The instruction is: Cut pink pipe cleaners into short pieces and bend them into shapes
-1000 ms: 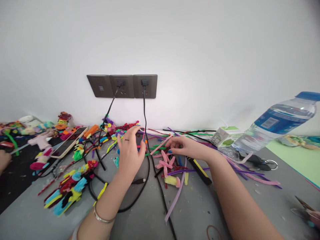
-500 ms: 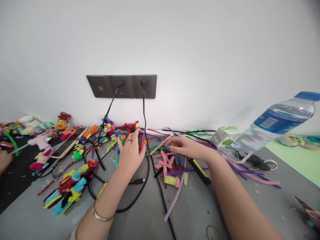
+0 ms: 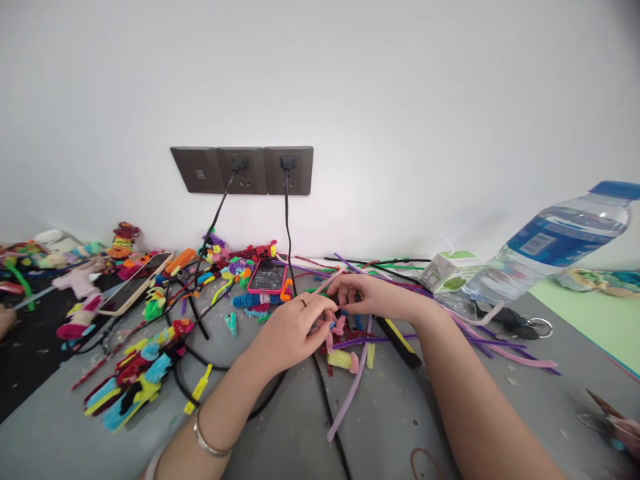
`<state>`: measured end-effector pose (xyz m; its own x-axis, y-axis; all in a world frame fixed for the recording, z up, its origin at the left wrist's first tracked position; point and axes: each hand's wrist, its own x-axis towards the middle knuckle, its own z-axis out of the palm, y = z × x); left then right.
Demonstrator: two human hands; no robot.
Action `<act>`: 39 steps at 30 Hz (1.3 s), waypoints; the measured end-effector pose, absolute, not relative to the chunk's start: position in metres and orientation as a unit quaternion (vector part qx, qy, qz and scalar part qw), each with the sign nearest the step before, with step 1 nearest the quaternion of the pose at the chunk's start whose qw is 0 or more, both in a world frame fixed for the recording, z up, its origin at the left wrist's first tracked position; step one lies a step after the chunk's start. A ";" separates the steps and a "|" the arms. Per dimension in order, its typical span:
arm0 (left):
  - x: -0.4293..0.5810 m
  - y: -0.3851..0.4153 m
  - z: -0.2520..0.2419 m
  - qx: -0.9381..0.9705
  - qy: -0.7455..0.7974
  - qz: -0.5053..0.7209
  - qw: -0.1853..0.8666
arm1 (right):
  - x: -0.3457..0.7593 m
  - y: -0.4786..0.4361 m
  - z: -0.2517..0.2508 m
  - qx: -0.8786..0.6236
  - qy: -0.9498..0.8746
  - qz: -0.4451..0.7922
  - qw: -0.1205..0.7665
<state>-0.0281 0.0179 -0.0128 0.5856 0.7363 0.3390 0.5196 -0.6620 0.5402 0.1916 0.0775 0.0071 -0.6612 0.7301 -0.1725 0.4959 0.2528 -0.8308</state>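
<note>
My left hand (image 3: 300, 328) and my right hand (image 3: 364, 295) meet over a pile of fuzzy pipe cleaners, fingertips almost touching. Between them is a twisted pink pipe-cleaner piece (image 3: 339, 327), partly hidden by the left fingers. Both hands look closed in a pinch on it, though the exact hold is covered. A straight pink stem (image 3: 331, 281) slants up behind the hands. Just below the fingers sit a pale yellow and pink fuzzy piece (image 3: 342, 361) and a lilac strip (image 3: 353, 395). Beside my right wrist lies a black and yellow tool handle (image 3: 400, 343).
A pink-cased phone (image 3: 267, 276) lies behind my left hand. Black cables (image 3: 289, 233) run from wall sockets (image 3: 289, 175) across the table. Finished pipe-cleaner figures (image 3: 143, 373) lie left. On the right are a drink carton (image 3: 449, 272), tilted water bottle (image 3: 555, 233) and key ring (image 3: 542, 328).
My left hand has moved right and toward me, from above the phone to the pink piece, uncovering the phone. My right hand stays near the same spot, its fingers now curled downward.
</note>
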 end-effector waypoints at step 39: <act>-0.024 0.019 -0.018 0.791 0.454 0.364 0.188 | 0.166 0.087 -0.033 -0.438 -0.844 0.205 0.230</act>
<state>-0.0243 0.0188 -0.0178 0.3218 0.8555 0.4057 0.5822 -0.5167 0.6278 0.1660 0.0874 -0.0332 -0.5106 0.8343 0.2078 0.6459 0.5317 -0.5479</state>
